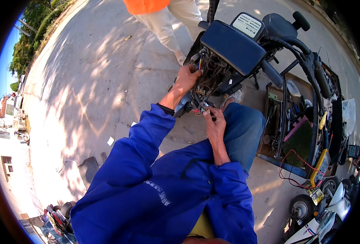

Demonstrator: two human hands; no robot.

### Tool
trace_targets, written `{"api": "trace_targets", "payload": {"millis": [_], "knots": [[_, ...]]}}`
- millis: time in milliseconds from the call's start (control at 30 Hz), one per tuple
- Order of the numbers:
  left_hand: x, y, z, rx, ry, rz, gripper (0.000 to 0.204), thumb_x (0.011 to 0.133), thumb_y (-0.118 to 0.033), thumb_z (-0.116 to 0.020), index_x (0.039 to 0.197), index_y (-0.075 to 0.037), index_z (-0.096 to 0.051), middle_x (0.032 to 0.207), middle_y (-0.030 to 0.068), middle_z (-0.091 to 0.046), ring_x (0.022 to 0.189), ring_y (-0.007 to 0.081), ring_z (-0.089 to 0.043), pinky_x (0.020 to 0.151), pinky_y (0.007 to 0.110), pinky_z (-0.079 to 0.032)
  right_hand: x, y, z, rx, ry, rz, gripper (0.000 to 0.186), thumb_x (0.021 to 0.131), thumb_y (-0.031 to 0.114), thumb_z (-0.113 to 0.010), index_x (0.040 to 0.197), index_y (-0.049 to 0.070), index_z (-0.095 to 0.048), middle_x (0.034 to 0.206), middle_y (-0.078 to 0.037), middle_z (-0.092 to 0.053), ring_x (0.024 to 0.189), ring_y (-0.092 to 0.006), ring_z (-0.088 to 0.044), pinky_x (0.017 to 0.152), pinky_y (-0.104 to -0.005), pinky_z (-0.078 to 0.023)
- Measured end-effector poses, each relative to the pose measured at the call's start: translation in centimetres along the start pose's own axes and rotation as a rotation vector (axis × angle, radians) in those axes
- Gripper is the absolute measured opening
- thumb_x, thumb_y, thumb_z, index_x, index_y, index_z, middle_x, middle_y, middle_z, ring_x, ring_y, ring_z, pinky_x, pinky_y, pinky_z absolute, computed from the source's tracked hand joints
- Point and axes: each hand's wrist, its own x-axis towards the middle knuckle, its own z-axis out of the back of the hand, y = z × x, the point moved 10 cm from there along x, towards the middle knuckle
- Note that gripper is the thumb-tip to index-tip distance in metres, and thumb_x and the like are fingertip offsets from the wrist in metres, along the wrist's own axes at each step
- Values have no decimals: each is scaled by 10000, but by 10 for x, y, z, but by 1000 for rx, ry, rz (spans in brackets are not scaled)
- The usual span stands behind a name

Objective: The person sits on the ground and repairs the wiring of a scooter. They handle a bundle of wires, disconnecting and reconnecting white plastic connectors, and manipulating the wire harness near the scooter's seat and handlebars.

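Note:
A tangled bundle of dark wires spills from the opened front of an electric vehicle, below its flat black panel. My left hand reaches into the upper left of the bundle, its fingers closed on wires beside a yellow lead; the fingertips are partly hidden. Lower down, my right hand pinches the end of a wire near small red and white connectors. My blue sleeves are pushed back from both wrists, and my bent right knee in jeans is close beside the right hand.
A person in an orange top and pale trousers stands beyond the vehicle. At right, a metal cart holds tools, with red wire and a yellow-handled tool. Parked scooters stand lower right. A dark flat scrap lies on the concrete.

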Motion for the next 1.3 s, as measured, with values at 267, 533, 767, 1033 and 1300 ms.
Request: {"api": "trace_targets", "payload": {"millis": [267,533,767,1033,1300], "knots": [[-2,-26,-1,418,-71,-132,368,947,-301,-623,1020,57,-664,932,315,-682,920,482,-661,815,525,-505,0,-5,3,16,-39,-21,225,912,106,-726,1116,13,-738,1055,-116,-678,991,-248,-666,882,-322,-501],[-4,-27,1,374,-116,-160,318,949,-291,-615,1000,21,-647,948,292,-691,947,491,-652,824,544,-507,-1,-16,6,54,-80,-60,245,936,118,-702,1146,-7,-721,1010,-123,-682,932,-236,-675,847,-325,-510],[-19,-33,7,253,-151,-239,362,977,-269,-607,1194,21,-597,1028,251,-700,955,432,-674,835,494,-518,0,-38,1,227,-75,-193,264,982,167,-697,1164,-25,-702,905,-31,-670,765,-87,-587,696,-239,-474],[-115,0,6,-47,-192,-155,274,944,-96,-669,1190,14,-620,962,94,-673,814,167,-609,749,319,-517,1,-60,2,631,-169,-422,309,988,249,-710,1122,-27,-672,841,-33,-683,685,-71,-570,622,-225,-467],[-171,-13,-43,240,67,-277,372,877,-82,-741,1236,-47,-649,982,58,-575,795,139,-562,665,285,-485,-4,-59,6,633,-185,-431,357,953,305,-758,1071,-19,-665,841,-24,-680,688,-67,-568,610,-230,-460]]}}
